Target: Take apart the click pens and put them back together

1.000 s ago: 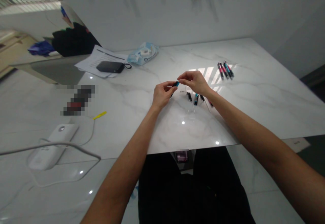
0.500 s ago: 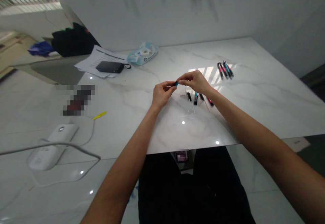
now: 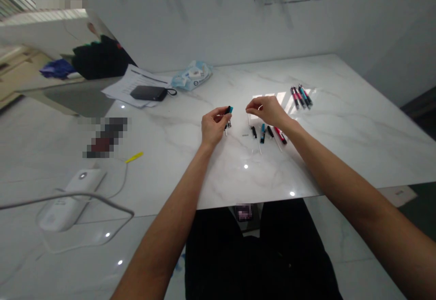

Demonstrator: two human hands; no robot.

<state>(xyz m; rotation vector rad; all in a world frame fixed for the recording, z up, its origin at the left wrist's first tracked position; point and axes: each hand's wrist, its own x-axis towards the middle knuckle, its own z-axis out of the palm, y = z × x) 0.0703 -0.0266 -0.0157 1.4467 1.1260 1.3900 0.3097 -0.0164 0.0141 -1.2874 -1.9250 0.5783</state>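
My left hand (image 3: 214, 126) is closed on a short blue-and-black pen barrel part (image 3: 230, 110), tilted upward between thumb and fingers. Just below those fingertips, small black and white pen pieces partly show; whether they are held or lie on the table I cannot tell. To the right, my right hand (image 3: 267, 109) is pinched just above the table, apart from the left; what its fingertips hold is too small to make out. Beneath it lie a black clip piece with a white refill (image 3: 254, 132), a blue barrel part (image 3: 262, 133), another black piece (image 3: 270, 131) and a red barrel part (image 3: 280, 135).
Several pens (image 3: 301, 96) lie side by side at the back right of the marble table (image 3: 357, 145). Farther left are a wipes packet (image 3: 193, 76), a black power bank (image 3: 149, 93) on papers (image 3: 122, 86), a yellow strip (image 3: 134, 157) and a white device (image 3: 68, 204) with a cable.
My hands have come apart: the left, with the blue-and-black barrel part, moved slightly left, and the right moved right. The view has shifted a little.
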